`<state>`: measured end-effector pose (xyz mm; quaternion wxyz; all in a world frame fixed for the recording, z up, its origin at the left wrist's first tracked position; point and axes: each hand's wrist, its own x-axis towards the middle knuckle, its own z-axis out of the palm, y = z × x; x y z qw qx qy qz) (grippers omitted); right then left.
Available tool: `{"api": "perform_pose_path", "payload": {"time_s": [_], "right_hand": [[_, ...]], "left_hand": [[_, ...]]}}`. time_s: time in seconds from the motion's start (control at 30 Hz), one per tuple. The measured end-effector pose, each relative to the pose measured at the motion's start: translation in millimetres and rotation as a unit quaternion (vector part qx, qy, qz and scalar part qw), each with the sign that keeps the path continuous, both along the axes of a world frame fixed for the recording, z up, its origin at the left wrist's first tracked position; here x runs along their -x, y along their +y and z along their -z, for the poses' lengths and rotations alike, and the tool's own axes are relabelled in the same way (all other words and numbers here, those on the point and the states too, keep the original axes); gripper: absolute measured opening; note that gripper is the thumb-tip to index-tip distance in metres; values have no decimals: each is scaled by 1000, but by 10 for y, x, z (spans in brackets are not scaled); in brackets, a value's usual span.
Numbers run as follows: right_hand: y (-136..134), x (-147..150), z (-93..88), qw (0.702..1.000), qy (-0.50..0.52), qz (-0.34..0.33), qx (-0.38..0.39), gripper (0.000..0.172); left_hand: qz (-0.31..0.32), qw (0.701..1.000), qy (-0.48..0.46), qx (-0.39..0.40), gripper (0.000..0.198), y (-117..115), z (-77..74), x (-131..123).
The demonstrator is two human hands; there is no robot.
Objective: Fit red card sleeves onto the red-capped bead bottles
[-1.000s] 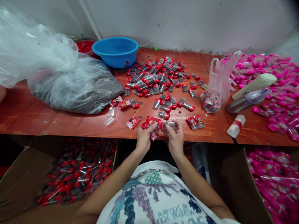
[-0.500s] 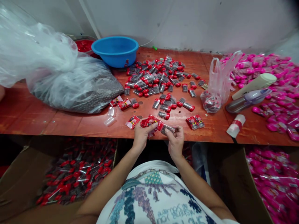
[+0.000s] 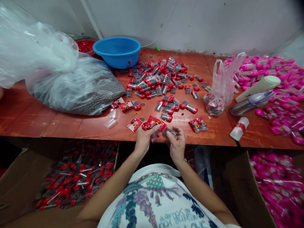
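Note:
Near the table's front edge, my left hand (image 3: 143, 139) is closed on red printed packets (image 3: 152, 122). Beside it, my right hand (image 3: 177, 142) pinches a small clear container (image 3: 166, 132) of dark beads, whose red end meets the packets. Just behind my hands lie several red-capped bead containers (image 3: 167, 117). One loose packet (image 3: 134, 124) rests left of my left hand, and a pair of packed containers (image 3: 198, 124) lies to the right. Two clear empty tubes (image 3: 111, 123) are farther left.
A large plastic bag of dark beads (image 3: 80, 88) and a blue basin (image 3: 117, 52) stand left. A heap of red-capped containers (image 3: 156, 76) lies behind. On the right are a knotted bag (image 3: 217, 101), a bottle (image 3: 247, 104) and pink items (image 3: 282, 69). Boxes sit below.
My right hand has shifted slightly left, bringing the bead container closer to my left hand and under the packets' edge. The packets in my left hand are spread a little flatter.

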<state>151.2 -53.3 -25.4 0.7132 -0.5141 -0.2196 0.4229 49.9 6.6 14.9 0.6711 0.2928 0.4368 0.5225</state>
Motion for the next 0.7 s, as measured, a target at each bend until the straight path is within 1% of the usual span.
{"api": "perform_pose_path", "payload": {"time_s": [0.07,0.13,0.23,0.33,0.47,0.57,0.7], "right_hand": [[-16,-15,15,999,-16,-39,10,33],[-33,-26,23,998,-37,-59,12,32],[-48,-32,11,996,-62,-66,10,31],[-47,-39,-30,992,-107,-61,-8,25],[-47,-59,-83,985,-157,-52,-42,21],[-57,-76,-88,989,-131,-63,-32,23],[-67,-100,-70,994,-16,-103,16,29]], "left_hand": [[-12,1000,-7,2,31,9,-9,5],[-10,1000,-15,0,30,12,-22,12],[18,1000,-14,4,29,5,-46,23],[40,999,4,11,29,-3,-60,30],[42,999,29,-14,32,2,-64,36],[51,998,30,-26,33,16,-83,50],[85,996,8,-12,38,27,-137,71]]}}
